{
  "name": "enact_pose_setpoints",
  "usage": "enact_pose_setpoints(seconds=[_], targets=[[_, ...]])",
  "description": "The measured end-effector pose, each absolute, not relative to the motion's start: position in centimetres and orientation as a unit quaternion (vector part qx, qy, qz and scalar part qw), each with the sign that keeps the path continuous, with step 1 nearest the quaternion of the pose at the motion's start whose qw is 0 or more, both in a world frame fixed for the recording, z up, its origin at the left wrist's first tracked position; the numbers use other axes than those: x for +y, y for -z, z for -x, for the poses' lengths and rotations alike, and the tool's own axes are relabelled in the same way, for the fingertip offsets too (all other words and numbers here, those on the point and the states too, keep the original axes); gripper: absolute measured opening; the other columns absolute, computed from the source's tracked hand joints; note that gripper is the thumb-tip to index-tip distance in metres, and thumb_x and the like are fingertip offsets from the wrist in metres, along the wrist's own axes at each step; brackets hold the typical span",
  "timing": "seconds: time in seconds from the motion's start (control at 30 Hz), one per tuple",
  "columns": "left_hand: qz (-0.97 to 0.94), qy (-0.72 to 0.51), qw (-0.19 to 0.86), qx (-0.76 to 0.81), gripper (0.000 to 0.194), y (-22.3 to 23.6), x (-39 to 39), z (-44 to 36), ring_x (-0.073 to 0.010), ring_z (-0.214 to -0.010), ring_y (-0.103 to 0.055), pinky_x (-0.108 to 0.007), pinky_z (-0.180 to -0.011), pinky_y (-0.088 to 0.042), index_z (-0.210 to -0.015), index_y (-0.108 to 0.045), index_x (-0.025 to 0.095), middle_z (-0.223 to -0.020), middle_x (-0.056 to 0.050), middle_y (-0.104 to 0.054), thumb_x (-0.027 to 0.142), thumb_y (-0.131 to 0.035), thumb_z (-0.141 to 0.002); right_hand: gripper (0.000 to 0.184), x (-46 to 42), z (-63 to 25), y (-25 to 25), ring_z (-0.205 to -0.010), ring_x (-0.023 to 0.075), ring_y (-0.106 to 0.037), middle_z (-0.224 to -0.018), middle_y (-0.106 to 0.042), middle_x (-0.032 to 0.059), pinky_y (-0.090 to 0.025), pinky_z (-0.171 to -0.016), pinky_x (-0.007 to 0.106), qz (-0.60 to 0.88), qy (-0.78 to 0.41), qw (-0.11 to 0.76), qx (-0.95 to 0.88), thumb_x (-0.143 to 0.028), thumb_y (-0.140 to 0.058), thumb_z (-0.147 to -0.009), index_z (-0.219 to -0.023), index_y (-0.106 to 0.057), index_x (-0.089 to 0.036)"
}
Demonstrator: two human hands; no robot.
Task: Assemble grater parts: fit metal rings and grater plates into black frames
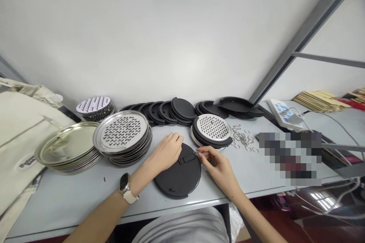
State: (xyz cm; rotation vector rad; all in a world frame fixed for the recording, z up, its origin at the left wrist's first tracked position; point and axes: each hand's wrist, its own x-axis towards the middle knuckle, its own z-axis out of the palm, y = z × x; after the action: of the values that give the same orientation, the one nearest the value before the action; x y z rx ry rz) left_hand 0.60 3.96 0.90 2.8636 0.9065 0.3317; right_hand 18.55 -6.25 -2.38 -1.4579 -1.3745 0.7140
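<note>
A black round disc (179, 176), with a rectangular slot and a small latch-like piece on its face, lies flat on the table before me. My left hand (168, 151) is over its upper left part, fingers bent and closed on the disc; some fingertips are hidden. At the disc's right edge my right hand (218, 165) pinches a small metal ring (195, 152) between thumb and fingers. Just behind sits a stack of black discs topped by a perforated metal grater plate (214, 127). Several loose metal rings with clips (243, 137) are scattered to its right.
On the left stand a stack of grater plates (122, 131), a stack of shiny round trays (71, 144) and a smaller grater stack (93, 105). Black round parts (182, 109) line the wall. A grey metal frame (302, 11) rises at right. Beige cloth (19, 129) hangs at far left.
</note>
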Motion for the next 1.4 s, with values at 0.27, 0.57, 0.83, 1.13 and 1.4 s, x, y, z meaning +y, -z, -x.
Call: enact_pose_setpoints(seconds=[0.27,0.57,0.83,1.13,1.4], targets=[[-0.928,-0.114,0.054,0.351,0.024,-0.3,3.4,-1.1,-0.0216,-0.086,-0.049,-0.037,-0.08,-0.044,-0.091,-0.047,0.018,-0.095,-0.008,-0.052,0.001,-0.03,-0.089,0.024,-6.1,-18.5,2.6,-0.073,0.0181,-0.06,-0.08,-0.065,0.0049,-0.048,-0.068,0.028,0.593,-0.289,0.475,-0.583,-0.039,-0.052,-0.093,-0.096,-0.061,-0.017],[-0.923,-0.121,0.053,0.361,0.021,0.1,3.4,-1.3,-0.0216,-0.089,-0.05,-0.036,-0.082,-0.044,-0.091,-0.047,0.018,-0.095,-0.007,-0.052,0.002,-0.033,-0.089,0.022,-6.2,-18.4,2.3,-0.068,0.0157,-0.05,-0.075,-0.056,0.0016,-0.042,-0.064,0.026,0.587,-0.3,0.462,-0.593,-0.037,-0.048,-0.094,-0.096,-0.058,-0.017],[-0.923,-0.123,0.06,0.359,0.019,-0.2,3.3,-1.4,-0.0232,-0.088,-0.05,-0.039,-0.081,-0.044,-0.091,-0.048,0.017,-0.094,-0.008,-0.052,0.007,-0.033,-0.092,0.022,-6.2,-18.4,2.5,-0.068,0.0152,-0.048,-0.075,-0.054,0.0011,-0.04,-0.064,0.026,0.577,-0.31,0.464,-0.596,-0.036,-0.048,-0.094,-0.096,-0.058,-0.017],[-0.916,-0.134,0.09,0.367,0.025,0.3,3.9,-1.3,-0.0195,-0.088,-0.051,-0.033,-0.082,-0.044,-0.092,-0.049,0.018,-0.095,-0.006,-0.054,-0.001,-0.033,-0.087,0.026,-6.1,-18.6,2.6,-0.066,0.014,-0.046,-0.074,-0.052,0.0002,-0.038,-0.06,0.025,0.566,-0.339,0.463,-0.592,-0.037,-0.047,-0.096,-0.1,-0.06,-0.016],[-0.912,-0.136,0.095,0.376,0.025,0.5,4.0,-1.4,-0.0191,-0.087,-0.052,-0.033,-0.082,-0.044,-0.091,-0.05,0.018,-0.093,-0.006,-0.054,-0.001,-0.033,-0.087,0.025,-6.4,-18.5,2.5,-0.064,0.0139,-0.046,-0.071,-0.049,-0.0007,-0.039,-0.06,0.025,0.567,-0.326,0.459,-0.601,-0.036,-0.047,-0.096,-0.103,-0.061,-0.016]])
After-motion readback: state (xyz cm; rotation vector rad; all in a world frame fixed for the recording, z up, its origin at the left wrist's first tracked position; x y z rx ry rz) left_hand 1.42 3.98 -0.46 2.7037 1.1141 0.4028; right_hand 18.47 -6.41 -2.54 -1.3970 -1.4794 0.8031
